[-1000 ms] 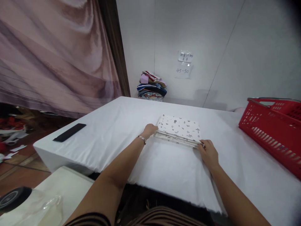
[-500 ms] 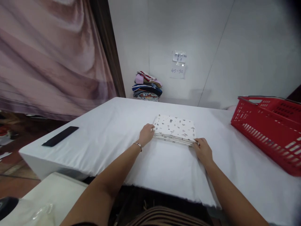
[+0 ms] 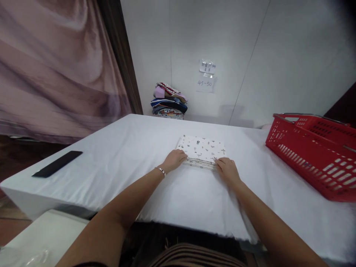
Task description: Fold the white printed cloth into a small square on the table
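A folded white cloth (image 3: 204,147) with small grey printed figures lies flat on the white-covered table (image 3: 155,133), its layered edge facing me. At its near left corner, my left hand (image 3: 175,159), with a bracelet on the wrist, has its fingers closed on the edge. My right hand (image 3: 228,170) grips the near right corner, fingertips on the top layer and the thumb out of sight.
A red plastic basket (image 3: 311,152) stands on the right of the table. A black flat object (image 3: 58,163) lies at the left. Folded fabrics (image 3: 169,101) are piled beyond the far edge, by a wall with paper signs (image 3: 205,83). A pink curtain (image 3: 55,70) hangs at left.
Both hands have moved inward along the cloth's near edge, closer to each other. The view has shifted slightly, so the basket and the wall signs appear further left.
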`<state>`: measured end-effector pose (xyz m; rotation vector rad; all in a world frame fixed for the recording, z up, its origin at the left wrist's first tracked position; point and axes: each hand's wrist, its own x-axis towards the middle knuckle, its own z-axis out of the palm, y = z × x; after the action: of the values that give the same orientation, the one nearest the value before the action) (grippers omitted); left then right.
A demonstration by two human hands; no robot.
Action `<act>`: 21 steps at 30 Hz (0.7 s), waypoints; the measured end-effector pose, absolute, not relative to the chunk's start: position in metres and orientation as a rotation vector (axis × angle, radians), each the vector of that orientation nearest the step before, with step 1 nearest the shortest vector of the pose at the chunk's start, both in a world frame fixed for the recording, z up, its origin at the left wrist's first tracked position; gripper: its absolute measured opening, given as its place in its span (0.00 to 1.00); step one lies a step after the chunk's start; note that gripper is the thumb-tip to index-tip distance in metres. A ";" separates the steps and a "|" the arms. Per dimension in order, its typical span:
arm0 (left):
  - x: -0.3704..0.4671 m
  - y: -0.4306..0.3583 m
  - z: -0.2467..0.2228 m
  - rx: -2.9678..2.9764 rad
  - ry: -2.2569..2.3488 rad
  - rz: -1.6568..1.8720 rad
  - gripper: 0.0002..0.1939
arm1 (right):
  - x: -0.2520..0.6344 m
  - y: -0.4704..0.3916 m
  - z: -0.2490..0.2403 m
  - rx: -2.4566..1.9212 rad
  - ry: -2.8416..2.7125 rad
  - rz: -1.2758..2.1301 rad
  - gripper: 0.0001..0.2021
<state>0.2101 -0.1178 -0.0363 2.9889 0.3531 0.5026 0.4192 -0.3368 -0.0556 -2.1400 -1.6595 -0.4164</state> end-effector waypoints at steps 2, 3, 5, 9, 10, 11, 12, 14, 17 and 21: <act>0.210 -0.119 -0.035 3.024 0.349 0.480 0.14 | 0.419 -0.332 -0.052 -2.146 -1.705 -0.410 0.12; 0.210 -0.120 -0.035 3.043 0.343 0.473 0.13 | 0.418 -0.329 -0.050 -2.152 -1.734 -0.407 0.12; 0.211 -0.123 -0.034 3.076 0.318 0.482 0.12 | 0.418 -0.324 -0.048 -2.165 -1.795 -0.398 0.12; 0.215 -0.124 -0.034 3.112 0.250 0.519 0.11 | 0.417 -0.314 -0.046 -2.164 -1.833 -0.319 0.11; 0.216 -0.123 -0.034 3.115 0.240 0.516 0.10 | 0.417 -0.312 -0.045 -2.155 -1.817 -0.274 0.11; 0.217 -0.122 -0.035 3.117 0.232 0.510 0.10 | 0.418 -0.310 -0.045 -2.144 -1.793 -0.221 0.11; 0.217 -0.121 -0.036 3.117 0.231 0.507 0.10 | 0.418 -0.309 -0.044 -2.131 -1.768 -0.168 0.11; 0.219 -0.120 -0.037 3.116 0.239 0.522 0.10 | 0.420 -0.307 -0.042 -2.110 -1.731 -0.079 0.12; 0.220 -0.122 -0.038 3.102 0.261 0.609 0.11 | 0.422 -0.306 -0.040 -2.107 -1.714 -0.028 0.13; 0.224 -0.130 -0.041 3.136 0.218 0.705 0.11 | 0.421 -0.306 -0.040 -2.112 -1.723 -0.049 0.14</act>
<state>0.2240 -0.1297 -0.0409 3.1357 0.2180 0.7054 0.4213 -0.3056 -0.0396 -2.1122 -1.7228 -0.0488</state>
